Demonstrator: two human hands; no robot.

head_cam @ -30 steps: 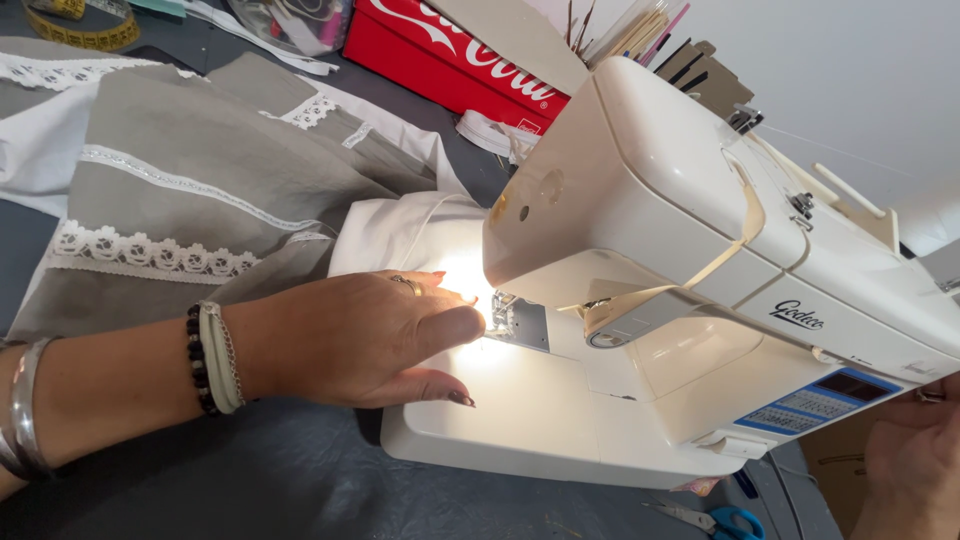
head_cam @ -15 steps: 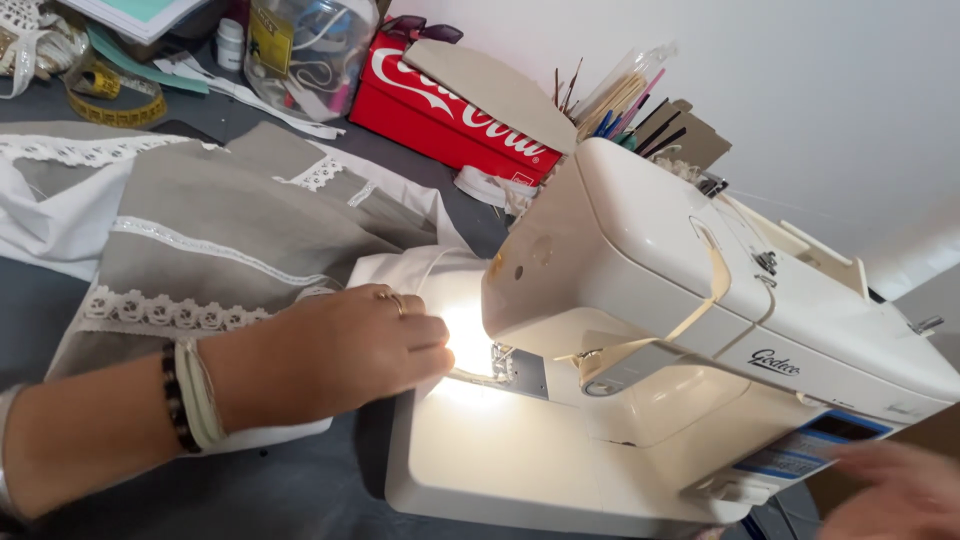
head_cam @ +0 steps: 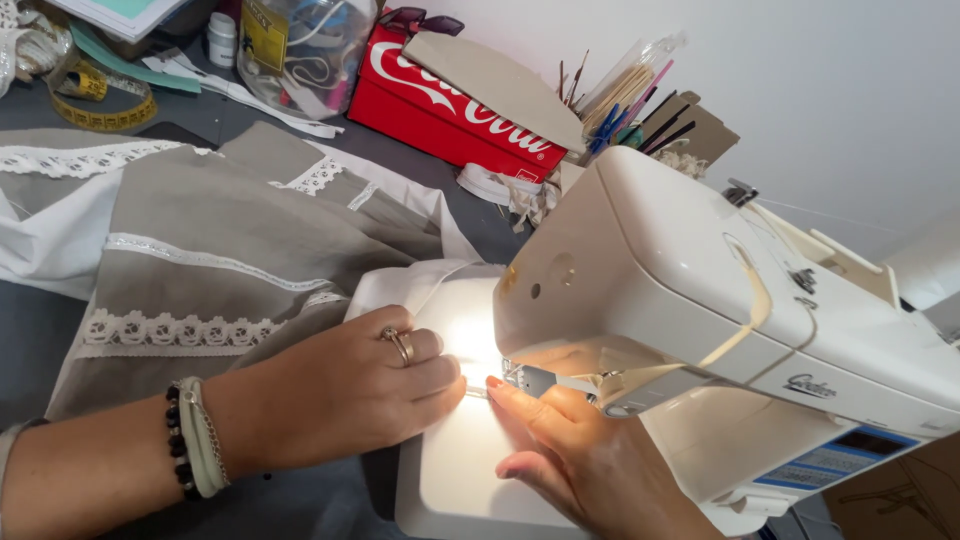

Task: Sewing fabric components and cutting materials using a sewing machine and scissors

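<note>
Working at the needle of a cream sewing machine (head_cam: 700, 300), both hands meet on the lit machine bed (head_cam: 450, 480). The left hand (head_cam: 340, 395), with a ring and beaded bracelets at the wrist, lies flat and relaxed, fingers together, pressing white cloth (head_cam: 400, 290) down just left of the needle. The right hand (head_cam: 580, 450) comes in from below, its red-nailed fingertip (head_cam: 494, 382) touching the presser foot area (head_cam: 525, 375); it grips nothing that can be seen, and whether thread is pinched between its fingers cannot be told. The two hands nearly touch. The white cloth joins a grey fabric with lace bands (head_cam: 200, 270), which spreads away left over the counter (head_cam: 30, 330).

Judging from this, the careful way is to keep the left palm flat and steady so the cloth stays put, keep fingertips beside the needle rather than under it, and let the heavy fabric lie supported so it does not drag. A red box (head_cam: 450, 100), a clear jar (head_cam: 300, 45) and a yellow tape measure (head_cam: 100, 105) sit behind.
</note>
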